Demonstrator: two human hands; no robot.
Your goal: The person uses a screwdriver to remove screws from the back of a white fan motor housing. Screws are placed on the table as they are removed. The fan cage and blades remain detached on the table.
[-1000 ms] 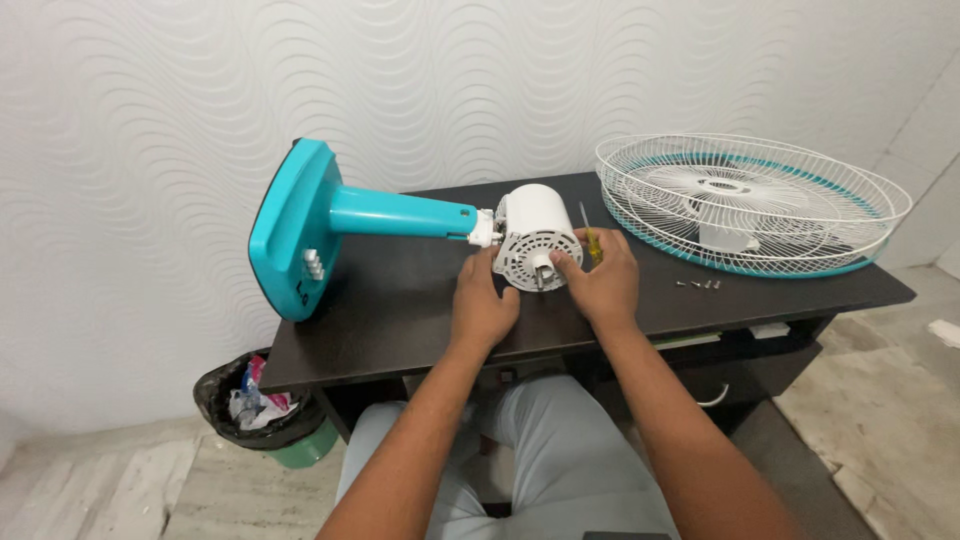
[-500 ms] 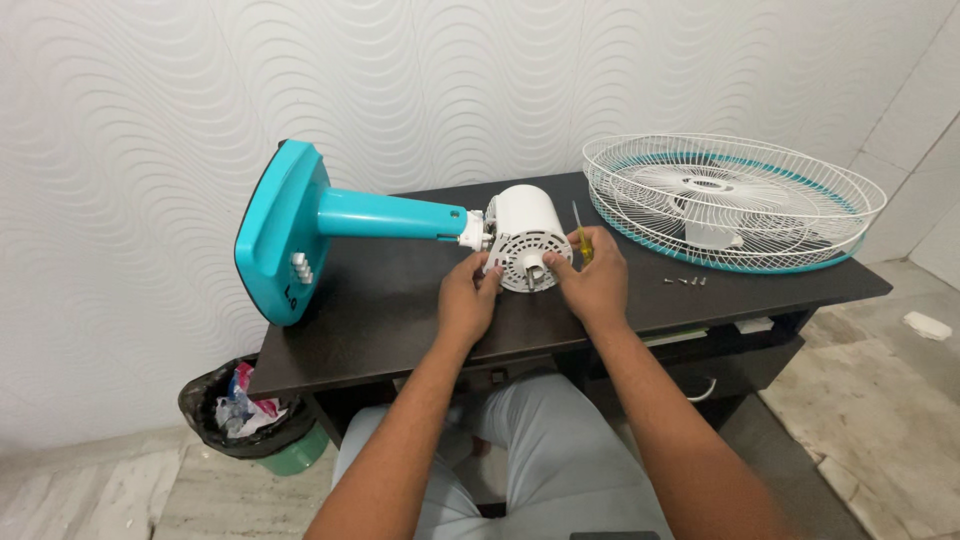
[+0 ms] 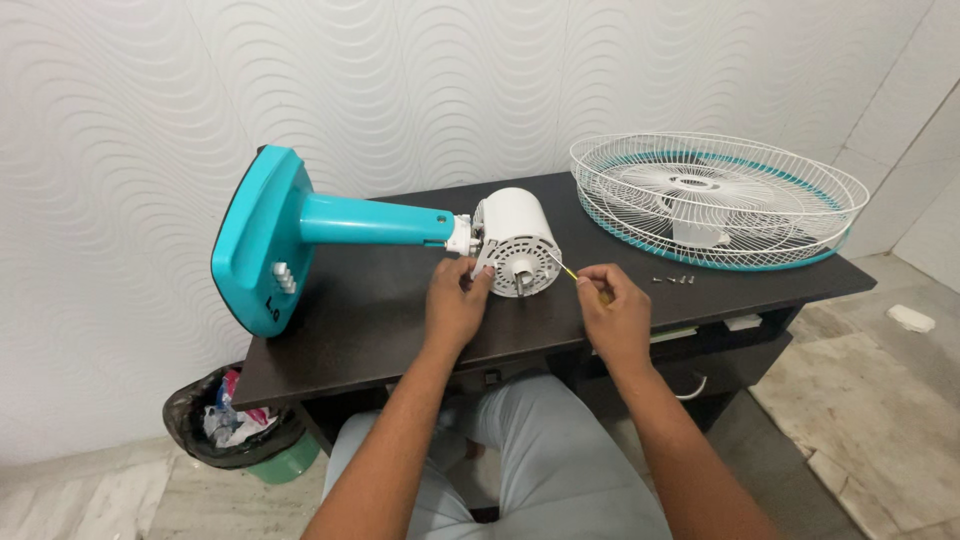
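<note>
On the dark wooden table (image 3: 380, 330) lies a teal plastic fan stand (image 3: 300, 230) on its side, with a white round motor housing (image 3: 515, 240) at its end. Right of it rests a white wire fan cage (image 3: 715, 195). My left hand (image 3: 455, 305) pinches the housing's rim. My right hand (image 3: 612, 315) is closed on a thin yellow-handled screwdriver (image 3: 570, 272). I should keep the tip straight and the housing steady. Half a second ago my right hand was touching the housing; now it sits back.

Bare forearms, no sleeves; light grey trousers (image 3: 560, 470).
</note>
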